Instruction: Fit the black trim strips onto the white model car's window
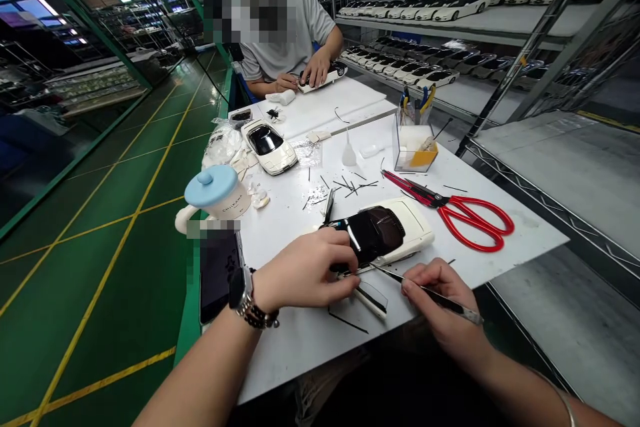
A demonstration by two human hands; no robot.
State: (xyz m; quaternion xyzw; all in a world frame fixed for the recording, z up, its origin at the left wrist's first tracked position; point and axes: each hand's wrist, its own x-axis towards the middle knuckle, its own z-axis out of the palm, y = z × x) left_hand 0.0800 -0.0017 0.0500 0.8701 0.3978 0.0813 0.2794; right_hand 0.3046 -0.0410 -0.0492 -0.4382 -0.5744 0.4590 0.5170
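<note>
A cream-white model car with a black roof and dark rear window lies on the white table in front of me. Its near door stands open, swung out towards me with a clear window pane. My left hand curls over the car's front end and near side, gripping it; the fingertips partly hide the door's hinge area. In my right hand I pinch slim metal tweezers. Their tips touch or nearly touch the car's near side, behind the door opening.
Red-handled scissors, a clear tool box, a dropper bottle and black strips lie beyond the car. At left are a blue-lidded mug, a phone and another model car. A co-worker handles a car opposite.
</note>
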